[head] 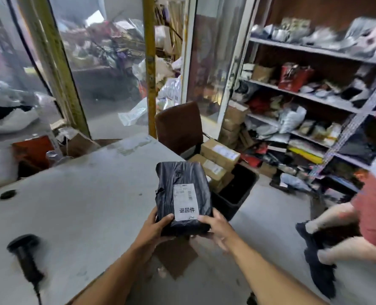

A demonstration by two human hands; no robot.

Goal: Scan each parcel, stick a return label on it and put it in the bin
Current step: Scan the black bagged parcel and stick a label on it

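I hold a black plastic-wrapped parcel [180, 183] in both hands beyond the table's right edge. A white return label [186, 202] with black characters is stuck on its top face. My left hand [155, 225] grips the near left corner, thumb on top. My right hand [216, 227] grips the near right corner, thumb beside the label. A black bin [237, 192] stands on the floor just beyond and right of the parcel, with cardboard boxes [219, 154] in and behind it. The black handheld scanner [26, 256] lies on the white table [83, 194] at the near left.
A brown chair [178, 126] stands behind the bin. Metal shelves [314, 95] full of parcels fill the right wall. A person in red shorts [358, 216] stands at the right, close to the bin. Flat cardboard [176, 256] lies on the floor below my hands.
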